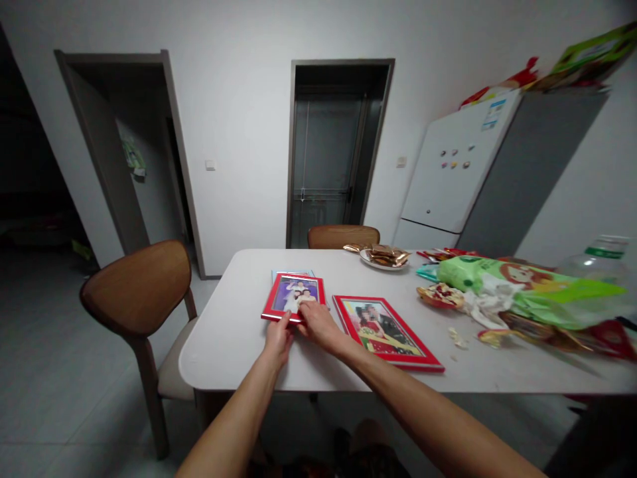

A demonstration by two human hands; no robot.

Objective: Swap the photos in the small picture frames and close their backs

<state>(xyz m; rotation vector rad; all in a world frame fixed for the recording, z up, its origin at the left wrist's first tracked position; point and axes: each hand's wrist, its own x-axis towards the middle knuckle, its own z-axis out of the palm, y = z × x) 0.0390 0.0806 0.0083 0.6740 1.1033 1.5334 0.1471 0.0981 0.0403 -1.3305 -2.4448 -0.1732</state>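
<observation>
A small red photo frame (267, 312) with a picture of people on a purple ground lies toward the left of the white table. At its near edge my left hand (279, 340) grips it, thumb on top. My right hand (318, 325) holds the near right part, its bent fingers over the lower picture. Beneath or just behind it, the edge of a light blue frame (293, 272) peeks out. A larger red photo frame (388, 332) lies flat to the right of my right hand, its picture partly pixelated.
Behind, a plate (385, 264) carries several gold-brown packets. Rightward on the table (223, 345) are an opened pomegranate (440, 296), crumpled tissue (490, 302), a green plastic bag (537, 282) and a clear bottle (604, 262). Wooden chairs (139, 289) stand at the left and far side.
</observation>
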